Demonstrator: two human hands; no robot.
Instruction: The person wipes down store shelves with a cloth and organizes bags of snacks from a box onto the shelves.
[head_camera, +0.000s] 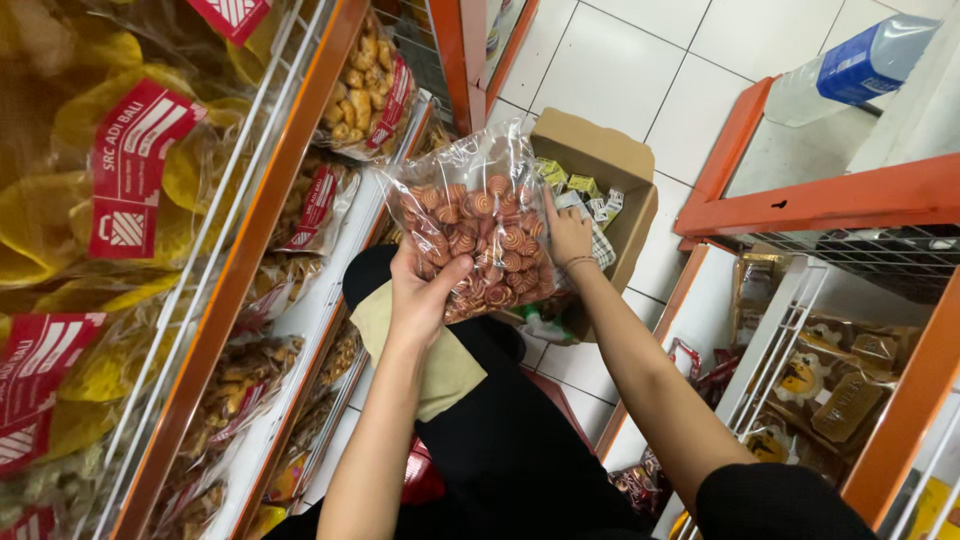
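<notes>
The person holds a clear bag (478, 228) of round, swirl-patterned snacks up in front of them, near the middle of the view. The left hand (420, 292) is clamped on the bag's lower edge at about 7 o'clock, thumb across the front and fingers behind. The right hand (568, 236) steadies the side at 3 o'clock; its palm is pressed against the film, but whether the fingers close behind cannot be told.

To do this well, the bag is best kept level and gripped by the film margin, not the filled part, since the snacks look brittle and would likely crush under a squeeze.

The bag is glossy, crinkled and well filled with orange-brown spirals. Beyond it, at 1 o'clock, an open box (612, 165) sits on the floor; a shelf (250, 250) of similar bags runs along the left.
</notes>
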